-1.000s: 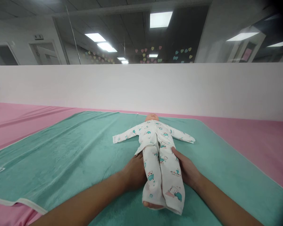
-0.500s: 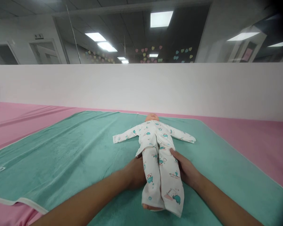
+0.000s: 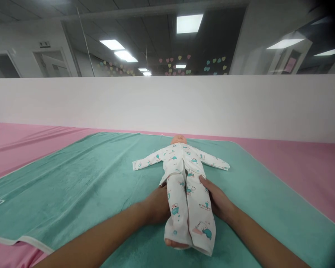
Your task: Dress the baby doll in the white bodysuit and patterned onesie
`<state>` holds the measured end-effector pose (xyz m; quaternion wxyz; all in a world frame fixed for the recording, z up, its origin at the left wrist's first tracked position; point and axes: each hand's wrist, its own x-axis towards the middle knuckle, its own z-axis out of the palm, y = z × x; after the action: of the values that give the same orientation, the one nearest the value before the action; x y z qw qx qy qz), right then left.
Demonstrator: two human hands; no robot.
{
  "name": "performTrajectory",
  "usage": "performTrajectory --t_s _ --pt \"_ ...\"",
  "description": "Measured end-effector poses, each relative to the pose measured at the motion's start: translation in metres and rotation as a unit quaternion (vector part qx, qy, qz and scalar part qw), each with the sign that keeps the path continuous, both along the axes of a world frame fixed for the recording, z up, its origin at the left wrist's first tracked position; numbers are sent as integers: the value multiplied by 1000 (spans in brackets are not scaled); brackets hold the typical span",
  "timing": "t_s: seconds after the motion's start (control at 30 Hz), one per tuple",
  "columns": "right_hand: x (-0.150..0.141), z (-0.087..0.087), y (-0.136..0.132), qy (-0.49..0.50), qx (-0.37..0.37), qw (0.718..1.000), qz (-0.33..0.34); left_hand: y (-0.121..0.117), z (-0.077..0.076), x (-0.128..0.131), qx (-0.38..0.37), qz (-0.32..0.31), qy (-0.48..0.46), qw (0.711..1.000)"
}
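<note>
A baby doll [image 3: 179, 139] lies on its back, head away from me, in a white patterned top [image 3: 174, 160] with sleeves spread to both sides. White printed trousers [image 3: 198, 208] cover its legs, and a bit of the doll's foot [image 3: 176, 243] shows at the left cuff. My left hand [image 3: 158, 204] is closed at the left side of the trousers near the hip, its fingers hidden behind the leg. On the opposite side, my right hand [image 3: 218, 197] grips the trousers at the upper thigh, thumb on top and other fingers out of sight underneath.
A green blanket [image 3: 80, 186] with a pale edge lies under the doll, slightly wrinkled at left. Pink cloth [image 3: 301, 171] surrounds it. Behind stands a low white wall [image 3: 156, 104], with glass or mirror panels above it and heart stickers [image 3: 214, 63].
The trouser cuffs have shifted very slightly left, and a little more of the foot shows. Both hands keep their places at the sides of the trousers.
</note>
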<state>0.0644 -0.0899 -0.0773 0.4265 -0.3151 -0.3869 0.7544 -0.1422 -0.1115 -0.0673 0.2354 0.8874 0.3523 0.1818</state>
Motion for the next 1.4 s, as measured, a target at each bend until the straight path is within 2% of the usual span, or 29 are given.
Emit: performTrajectory --t_s 0.1,0.27,0.6,0.77,1.07,1.2,1.4 --pt "0 -1 1 -4 0 1000 -1 -1 0 -1 91 10 40 995" --pt "-1 -2 1 -6 14 1000 -6 -3 2 -2 136 -6 62 989" --pt "-2 1 -1 -19 38 999 -10 -7 5 -1 84 -6 21 996" --pt "-3 0 1 -23 35 999 -7 -11 10 0 62 -34 20 997" --pt "-2 4 1 -62 45 997 -15 -8 2 -1 98 -41 39 994" --pt "0 3 3 -108 79 990 -40 -7 2 -3 107 -44 44 992" --pt "7 -4 9 -163 118 979 -29 -4 -2 -7 112 -59 68 990"
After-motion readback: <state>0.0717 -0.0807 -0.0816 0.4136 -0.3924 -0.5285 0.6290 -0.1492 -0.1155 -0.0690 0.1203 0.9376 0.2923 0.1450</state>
